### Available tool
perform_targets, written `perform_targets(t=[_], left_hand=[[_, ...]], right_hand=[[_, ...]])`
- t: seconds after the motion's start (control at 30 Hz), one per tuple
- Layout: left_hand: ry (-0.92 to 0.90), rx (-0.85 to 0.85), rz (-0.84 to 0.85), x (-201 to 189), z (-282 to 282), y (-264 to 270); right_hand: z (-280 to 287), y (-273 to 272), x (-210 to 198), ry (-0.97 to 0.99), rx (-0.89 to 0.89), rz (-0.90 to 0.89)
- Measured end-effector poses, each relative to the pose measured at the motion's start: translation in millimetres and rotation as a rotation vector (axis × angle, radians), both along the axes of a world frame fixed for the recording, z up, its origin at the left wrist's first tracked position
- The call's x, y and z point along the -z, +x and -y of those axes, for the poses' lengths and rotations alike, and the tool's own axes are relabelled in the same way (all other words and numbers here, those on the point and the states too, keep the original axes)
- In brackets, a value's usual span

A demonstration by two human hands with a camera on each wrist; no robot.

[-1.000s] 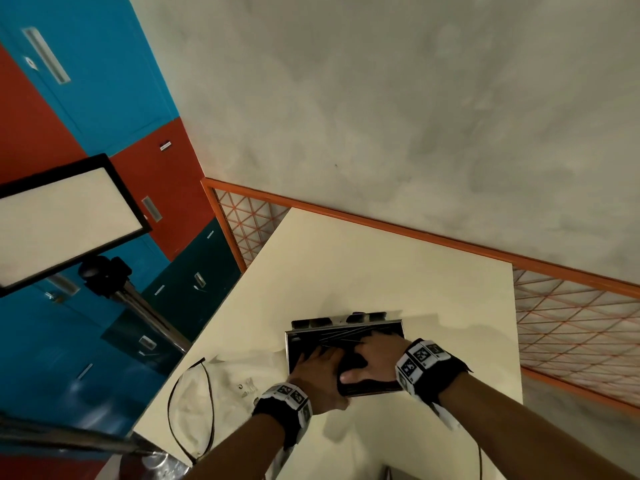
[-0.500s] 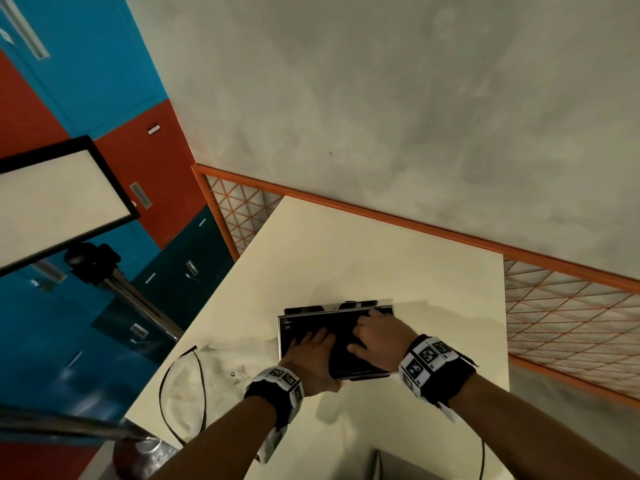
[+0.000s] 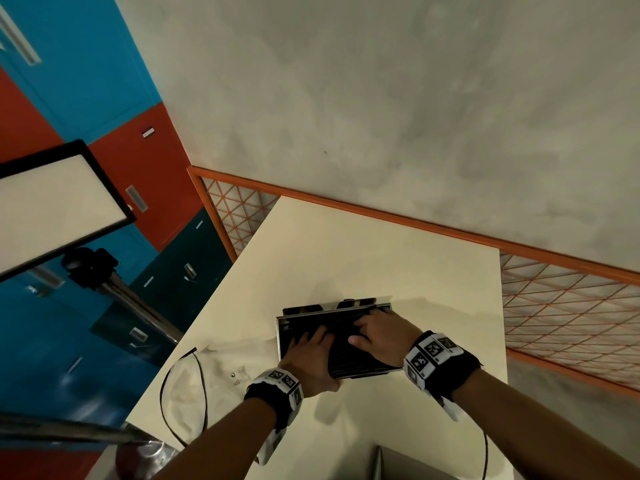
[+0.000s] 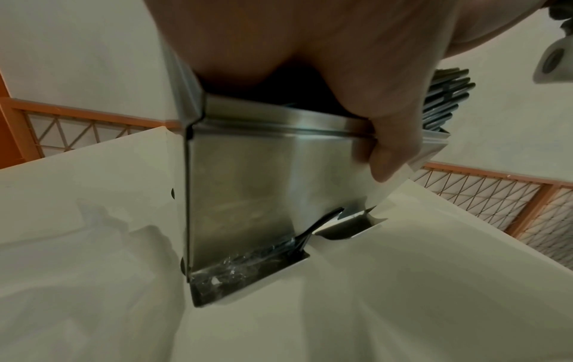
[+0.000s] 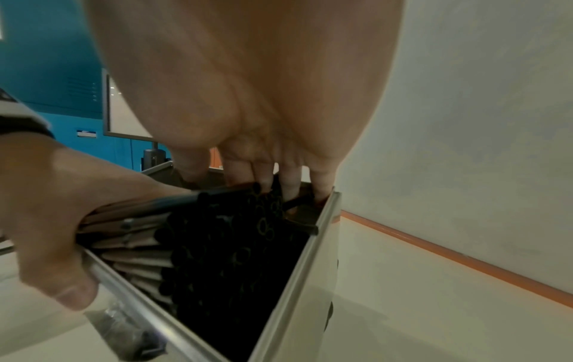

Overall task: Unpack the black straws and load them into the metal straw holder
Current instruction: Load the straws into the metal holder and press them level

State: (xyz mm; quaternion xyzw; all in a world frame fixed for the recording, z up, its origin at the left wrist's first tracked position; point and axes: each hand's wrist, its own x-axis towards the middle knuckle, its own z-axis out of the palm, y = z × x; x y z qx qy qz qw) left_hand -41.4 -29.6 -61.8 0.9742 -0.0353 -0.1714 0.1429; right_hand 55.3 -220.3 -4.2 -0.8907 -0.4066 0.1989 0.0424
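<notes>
- My right hand (image 3: 375,336) has slid toward the far rim since a moment ago;
- my left hand (image 3: 308,356) grips the metal straw holder (image 4: 245,196) on the table (image 3: 346,258), thumb over its near rim;
- the black straws (image 5: 223,247) lie inside, long way left to right, between my hands;
- my right fingers (image 5: 291,181) press down on them, bent but holding nothing; that hand is nearer the loose ends.

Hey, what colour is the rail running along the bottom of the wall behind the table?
Orange; the rail shows best in the head view.
</notes>
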Motion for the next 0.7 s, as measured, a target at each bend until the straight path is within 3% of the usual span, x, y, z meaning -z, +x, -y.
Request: perform_targets(t=[0.27,0.37,0.5,0.6,0.7], left_hand=[[-0.028,0.012,0.019,-0.3,-2.6,0.0],[-0.040,0.016,0.023,-1.5,-3.4,1.0],[-0.066,0.023,0.027,-0.6,-5.3,0.9],[-0.082,0.030,0.019,-1.4,-6.5,1.9],[-0.092,0.036,0.023,-2.7,-6.6,2.1]], right_hand=[[17.5,-5.1,-5.1,0.154,0.036,-0.031],[22.5,-7.8,-14.5,0.198,0.079,0.037],[24.2,-8.3,-30.1,0.291,0.276,0.145],[24.4,-2.5,-34.1,0.356,0.399,0.105],[21.3,2.1,-32.1,0.327,0.386,-0.002]])
